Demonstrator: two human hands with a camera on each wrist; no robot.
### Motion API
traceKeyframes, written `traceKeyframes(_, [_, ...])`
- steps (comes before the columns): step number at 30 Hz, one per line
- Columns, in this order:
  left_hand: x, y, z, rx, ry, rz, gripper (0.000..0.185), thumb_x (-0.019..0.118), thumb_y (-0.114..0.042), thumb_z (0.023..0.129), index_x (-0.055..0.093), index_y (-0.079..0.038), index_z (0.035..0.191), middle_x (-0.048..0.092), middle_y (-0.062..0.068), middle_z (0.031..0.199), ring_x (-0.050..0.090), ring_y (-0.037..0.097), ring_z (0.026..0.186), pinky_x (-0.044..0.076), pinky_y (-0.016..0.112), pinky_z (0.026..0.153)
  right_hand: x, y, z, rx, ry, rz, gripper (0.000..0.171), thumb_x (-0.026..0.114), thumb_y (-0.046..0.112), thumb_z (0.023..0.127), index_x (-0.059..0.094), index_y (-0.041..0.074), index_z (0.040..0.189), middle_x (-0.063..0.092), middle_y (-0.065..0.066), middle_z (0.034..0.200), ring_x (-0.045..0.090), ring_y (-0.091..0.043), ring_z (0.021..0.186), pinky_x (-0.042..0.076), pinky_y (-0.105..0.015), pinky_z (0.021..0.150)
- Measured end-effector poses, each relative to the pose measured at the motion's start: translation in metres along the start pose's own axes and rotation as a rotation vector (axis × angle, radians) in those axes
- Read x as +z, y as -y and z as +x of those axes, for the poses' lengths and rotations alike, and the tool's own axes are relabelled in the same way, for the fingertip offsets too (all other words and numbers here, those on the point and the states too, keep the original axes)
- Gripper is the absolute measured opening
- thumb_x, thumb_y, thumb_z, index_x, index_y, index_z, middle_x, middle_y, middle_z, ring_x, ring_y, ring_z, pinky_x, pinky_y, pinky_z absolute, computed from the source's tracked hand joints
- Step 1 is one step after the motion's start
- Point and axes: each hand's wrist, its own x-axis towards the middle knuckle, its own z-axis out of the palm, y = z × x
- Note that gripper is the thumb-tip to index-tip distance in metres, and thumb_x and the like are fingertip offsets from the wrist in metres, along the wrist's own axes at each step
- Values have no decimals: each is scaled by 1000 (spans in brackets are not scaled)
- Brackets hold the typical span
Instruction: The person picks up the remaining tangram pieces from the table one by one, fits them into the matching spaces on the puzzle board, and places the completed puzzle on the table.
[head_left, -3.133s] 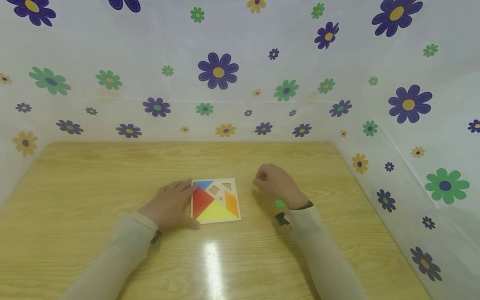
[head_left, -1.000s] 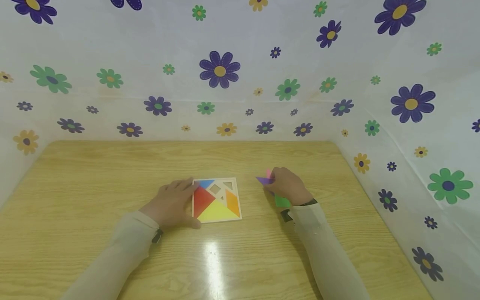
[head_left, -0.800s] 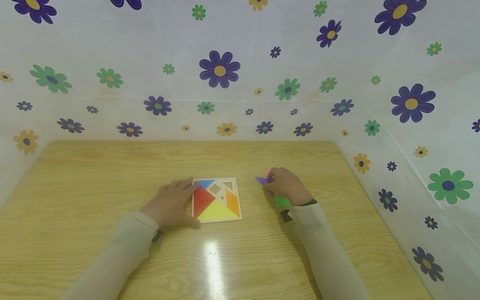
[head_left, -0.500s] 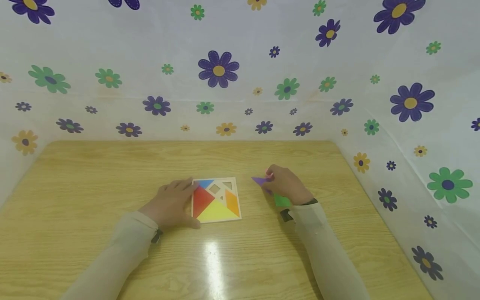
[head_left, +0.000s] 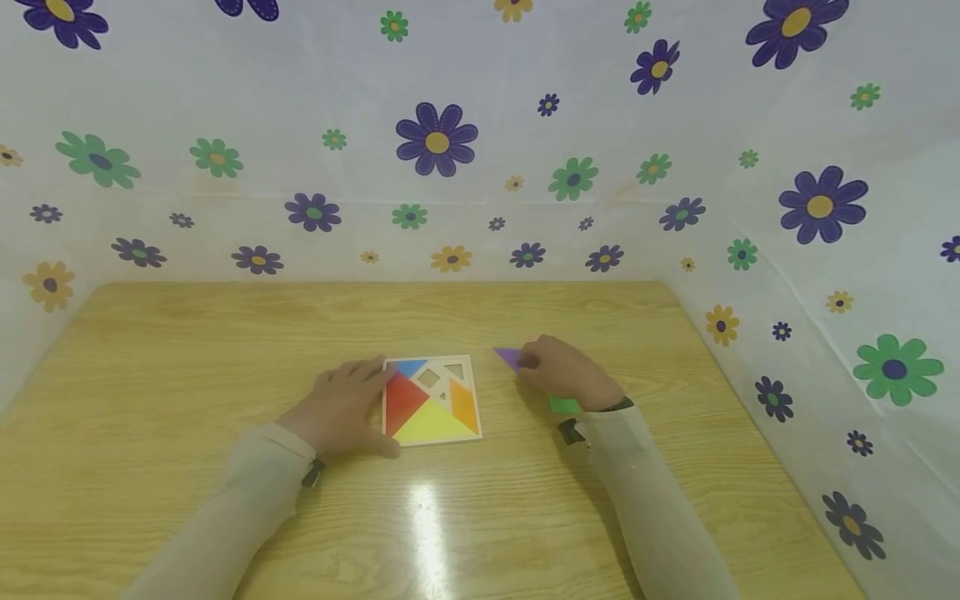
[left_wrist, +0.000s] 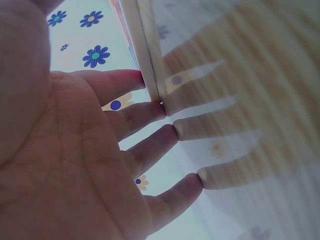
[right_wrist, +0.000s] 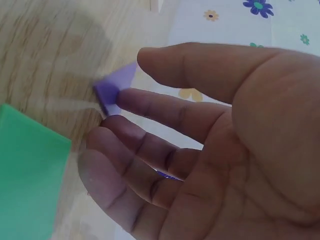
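A square tangram board point(head_left: 481, 417) lies on the table, with blue point(head_left: 408, 367), red point(head_left: 405, 402), yellow point(head_left: 435, 425) and orange point(head_left: 463, 407) pieces set in it. Several recesses at its upper right show bare. My left hand point(head_left: 341, 408) steadies the board's left side, fingers extended against its edge and thumb at the near corner. Right of the board, my right hand point(head_left: 566, 372) holds a purple triangle piece point(head_left: 505, 356) by thumb and index fingertip; the right wrist view shows the triangle point(right_wrist: 116, 82) at those fingertips. Partly under that hand lies a green piece point(head_left: 562, 405).
The wood-grain table point(head_left: 300, 533) reflects a bright light near its front. A white cloth with printed flowers point(head_left: 480, 167) stands behind the table and along both sides.
My right hand has gone to the pieces and shifted the purple triangle left, towards the board. A pink piece seen by its fingers is now hidden. The left hand stays put.
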Motion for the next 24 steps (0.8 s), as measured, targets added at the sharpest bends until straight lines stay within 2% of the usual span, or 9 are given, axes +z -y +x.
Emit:
traceKeyframes(4, [-1, -1, -1, -2, 3, 0, 119, 84, -67, 71, 34, -8, 161, 27, 19, 169, 27, 44, 152, 25, 67, 119, 2, -3, 3, -29, 23, 13, 38, 62, 18, 99, 65, 1, 133, 60, -13, 112, 55, -26, 96, 50, -41, 89])
traceKeyframes(6, [-1, -3, -2, -2, 4, 1, 119, 84, -66, 71, 34, -8, 162, 26, 19, 169, 27, 44, 152, 26, 67, 119, 0, -6, 2, -34, 16, 25, 39, 64, 16, 96, 63, -1, 131, 61, -14, 112, 56, -25, 95, 51, -40, 86])
traceKeyframes(11, [-2, -5, -1, -2, 5, -5, 118, 84, -65, 71, 34, -8, 162, 27, 19, 169, 27, 44, 152, 26, 67, 119, -9, -13, -6, 9, 34, -21, 22, 71, 12, 88, 60, 1, 102, 63, -11, 93, 55, -20, 79, 51, -35, 74])
traceKeyframes(13, [-2, -4, -1, -4, 5, -9, 118, 85, -65, 71, 34, -8, 162, 27, 19, 169, 27, 44, 152, 25, 67, 119, -13, -15, -11, 44, 74, -71, 23, 76, 15, 86, 59, 3, 96, 61, -8, 89, 54, -19, 77, 51, -34, 72])
traceKeyframes(17, [-1, -2, -1, -4, 5, -2, 119, 84, -67, 71, 34, -8, 162, 26, 19, 169, 27, 44, 152, 25, 67, 119, -18, -14, -22, 119, 151, -116, 37, 82, 21, 81, 62, 3, 105, 65, -7, 103, 60, -21, 91, 55, -40, 83])
traceKeyframes(21, [1, 0, 1, -5, 7, 0, 120, 83, -69, 70, 33, -9, 162, 26, 18, 169, 26, 44, 152, 25, 67, 120, -20, -10, -28, 173, 192, -89, 47, 83, 22, 82, 58, 2, 117, 64, -10, 119, 60, -25, 103, 54, -47, 93])
traceKeyframes(24, [1, 0, 0, -8, 8, -1, 120, 84, -68, 71, 33, -9, 162, 26, 18, 169, 26, 43, 152, 25, 67, 120, -21, -7, -30, 175, 201, -80, 46, 83, 19, 83, 57, 1, 116, 63, -10, 117, 58, -24, 98, 54, -44, 89])
